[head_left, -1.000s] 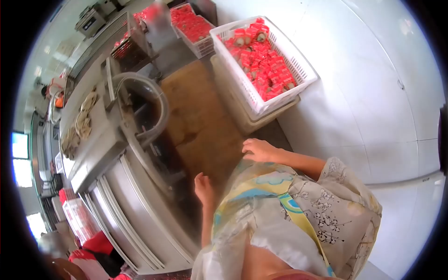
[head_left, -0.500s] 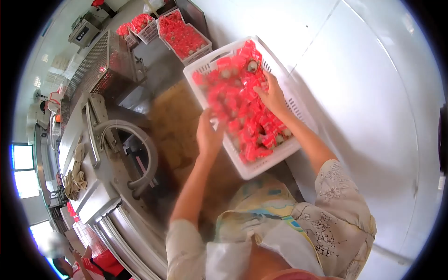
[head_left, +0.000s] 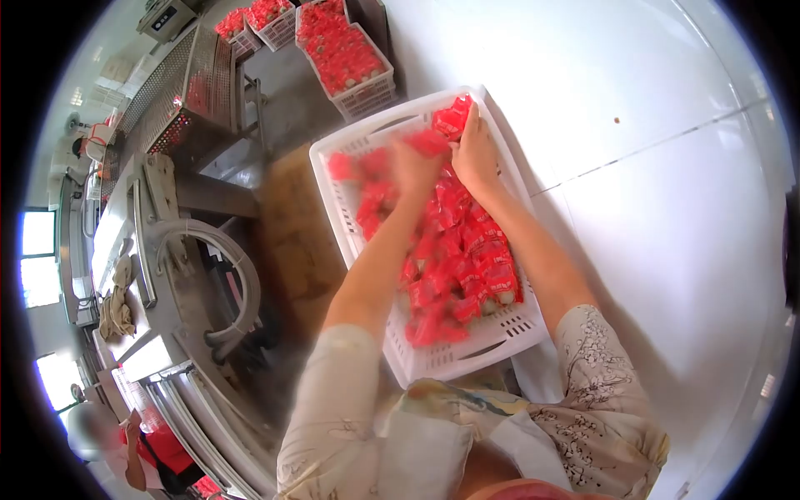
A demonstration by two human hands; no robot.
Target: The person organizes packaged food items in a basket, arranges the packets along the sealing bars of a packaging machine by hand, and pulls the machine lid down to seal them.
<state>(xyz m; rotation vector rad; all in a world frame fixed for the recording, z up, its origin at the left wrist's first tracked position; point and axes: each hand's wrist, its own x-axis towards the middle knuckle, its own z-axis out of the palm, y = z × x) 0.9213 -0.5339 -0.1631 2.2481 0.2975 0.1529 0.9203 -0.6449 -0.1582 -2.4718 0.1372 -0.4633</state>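
A white plastic crate in front of me holds many small red printed packets. At its far right corner, my right hand has its thumb and fingers closed around a shiny red packet. Just left of it, my left hand is over the far part of the crate, close to some red packets. Motion smears its fingers, so whether it holds one cannot be made out.
More crates of red packets stand on the floor ahead. To the left are a perforated metal bin and a steel machine with a curved hose. A white wall rises on the right. Another person is at lower left.
My left hand has moved from the crate's left rim to over the packets at the far end. My right hand has shifted to the far right corner. The crate sits lower in view.
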